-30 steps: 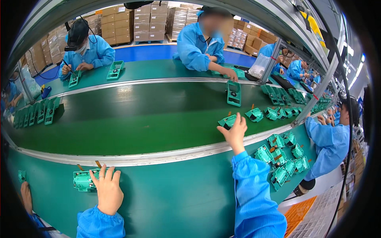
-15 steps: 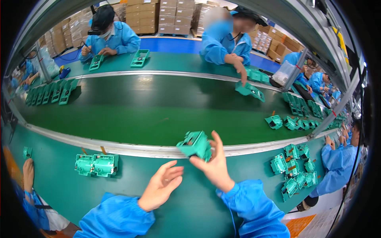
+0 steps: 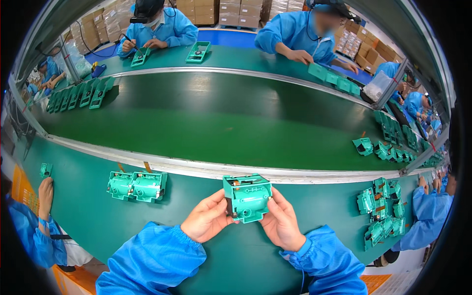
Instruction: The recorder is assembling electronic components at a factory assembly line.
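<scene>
A green plastic housing (image 3: pixel 250 200) with a rounded, barrel-like face and an open top edge is held up between my two hands, above the near bench. Some brownish and dark parts show inside its top. My left hand (image 3: pixel 209 216) grips its left side, where a dark piece shows. On the opposite side my right hand (image 3: pixel 282 221) holds it, thumb on the front face. Fingertips behind the housing are hidden. Two similar green housings (image 3: pixel 136 186) with orange-brown strips stand side by side on the bench to the left.
A pale metal rail (image 3: pixel 196 174) separates my bench from the green conveyor belt (image 3: pixel 206 142). Several housings (image 3: pixel 381 211) are grouped at the right, near a co-worker's sleeve (image 3: pixel 427 216). Another person's hand (image 3: pixel 45 196) rests at the left. Green trays (image 3: pixel 78 94) line the belt's far left.
My right hand has brought the housing back from the rail toward me, and my left hand has closed on it too. The view has shifted. Across the belt, a co-worker's green piece left the belt.
</scene>
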Tool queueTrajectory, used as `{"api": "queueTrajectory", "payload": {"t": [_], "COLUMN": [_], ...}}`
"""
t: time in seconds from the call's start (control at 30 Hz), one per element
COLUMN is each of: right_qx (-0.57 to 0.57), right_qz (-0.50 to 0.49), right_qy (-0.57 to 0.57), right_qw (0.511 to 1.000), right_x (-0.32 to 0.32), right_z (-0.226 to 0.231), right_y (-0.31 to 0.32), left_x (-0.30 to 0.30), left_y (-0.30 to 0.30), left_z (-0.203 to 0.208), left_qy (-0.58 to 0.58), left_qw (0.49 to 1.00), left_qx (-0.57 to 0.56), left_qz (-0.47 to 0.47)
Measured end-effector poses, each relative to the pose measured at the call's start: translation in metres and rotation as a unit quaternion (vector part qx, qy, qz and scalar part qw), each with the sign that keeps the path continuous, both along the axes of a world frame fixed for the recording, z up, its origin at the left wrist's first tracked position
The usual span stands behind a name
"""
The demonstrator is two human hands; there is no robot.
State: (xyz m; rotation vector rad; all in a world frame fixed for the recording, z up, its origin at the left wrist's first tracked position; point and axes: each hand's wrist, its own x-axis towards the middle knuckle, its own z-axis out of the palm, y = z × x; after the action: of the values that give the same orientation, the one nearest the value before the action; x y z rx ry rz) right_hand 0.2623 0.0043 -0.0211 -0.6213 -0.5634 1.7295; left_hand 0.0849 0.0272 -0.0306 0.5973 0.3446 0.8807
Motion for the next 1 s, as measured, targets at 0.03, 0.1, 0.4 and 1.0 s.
{"api": "queueTrajectory", "payload": {"t": [0.03, 0.1, 0.4, 1.0], "right_qx": [0.022, 0.058, 0.082, 0.019], "right_qz": [0.004, 0.001, -0.013, -0.018], "right_qy": [-0.024, -0.049, -0.049, -0.023], "right_qw": [0.999, 0.997, 0.995, 0.999], "right_x": [0.002, 0.001, 0.002, 0.010], "right_z": [-0.002, 0.000, -0.001, -0.006], "right_y": [0.001, 0.000, -0.001, 0.007], "left_x": [0.001, 0.001, 0.002, 0.003], "left_y": [0.001, 0.000, 0.000, 0.001], "left_z": [0.001, -0.001, -0.005, -0.004], "left_qy": [-0.011, -0.021, -0.083, 0.084], "left_qw": [1.000, 0.999, 0.995, 0.990], "left_qx": [-0.012, -0.025, -0.046, 0.045], "left_qz": [0.010, 0.021, 0.026, 0.102]}}
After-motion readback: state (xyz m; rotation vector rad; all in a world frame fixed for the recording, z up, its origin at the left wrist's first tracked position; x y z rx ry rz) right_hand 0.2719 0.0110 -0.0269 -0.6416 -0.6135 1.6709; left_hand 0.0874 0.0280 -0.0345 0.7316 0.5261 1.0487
